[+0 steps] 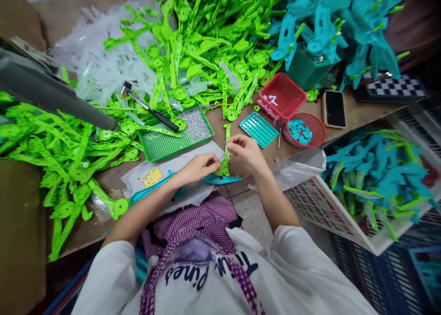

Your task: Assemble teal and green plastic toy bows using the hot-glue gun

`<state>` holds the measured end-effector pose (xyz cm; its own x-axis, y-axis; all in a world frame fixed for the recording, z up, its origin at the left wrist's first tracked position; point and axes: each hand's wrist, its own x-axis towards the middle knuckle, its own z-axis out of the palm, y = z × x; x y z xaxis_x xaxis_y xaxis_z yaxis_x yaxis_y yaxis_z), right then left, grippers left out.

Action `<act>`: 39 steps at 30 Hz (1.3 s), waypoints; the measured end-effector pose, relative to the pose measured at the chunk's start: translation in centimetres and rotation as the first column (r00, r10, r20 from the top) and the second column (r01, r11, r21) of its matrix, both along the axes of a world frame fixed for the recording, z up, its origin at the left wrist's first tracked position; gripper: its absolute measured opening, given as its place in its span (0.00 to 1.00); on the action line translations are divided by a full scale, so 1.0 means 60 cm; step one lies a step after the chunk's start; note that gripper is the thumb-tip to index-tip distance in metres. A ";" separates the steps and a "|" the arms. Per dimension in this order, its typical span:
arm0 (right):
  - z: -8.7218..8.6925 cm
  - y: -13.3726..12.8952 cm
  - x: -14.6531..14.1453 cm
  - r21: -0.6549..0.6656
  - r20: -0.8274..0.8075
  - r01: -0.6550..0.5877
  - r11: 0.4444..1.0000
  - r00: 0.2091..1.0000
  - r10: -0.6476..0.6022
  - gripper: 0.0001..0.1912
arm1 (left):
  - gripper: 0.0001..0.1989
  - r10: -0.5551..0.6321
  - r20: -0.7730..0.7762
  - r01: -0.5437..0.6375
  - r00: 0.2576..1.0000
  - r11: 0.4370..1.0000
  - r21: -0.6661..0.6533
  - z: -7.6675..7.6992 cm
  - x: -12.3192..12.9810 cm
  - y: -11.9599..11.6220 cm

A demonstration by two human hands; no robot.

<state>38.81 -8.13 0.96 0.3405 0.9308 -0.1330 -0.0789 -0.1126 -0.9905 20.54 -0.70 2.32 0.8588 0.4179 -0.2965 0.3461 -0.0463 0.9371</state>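
My left hand (206,165) is closed in a pinch over the front edge of the table. Opposite it, my right hand (245,150) is pinched too, fingertips turned inward. A thin metal rod (223,156) spans the short gap between the two sets of fingertips. Just beneath and behind it is a lime-green plastic part (224,168), upright in view. Its lower end meets a flat teal plastic part (225,180) at the table edge. More teal parts (146,193) lie under my left forearm, partly hidden, on a white sheet with a yellow cartoon figure (150,177).
A green perforated tray (148,155) holds small metal pieces, with a hammer (151,108) across it. Lime-green parts (213,44) pile up behind. To the right are a teal grid plate (259,130), red baskets (295,86), a phone (334,109) and a white crate (330,221).
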 end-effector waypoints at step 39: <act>-0.018 -0.056 -0.041 -0.084 -0.125 0.012 0.996 0.992 -0.023 0.20 | 0.14 -0.119 0.255 -0.097 0.959 0.712 0.696 -0.009 -0.009 0.020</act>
<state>36.36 -11.51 -0.11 0.3325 0.9087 -0.2525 -0.2045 -0.1919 -0.9599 20.01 0.50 1.79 0.8620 0.4003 0.3110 0.0884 -0.7228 0.6853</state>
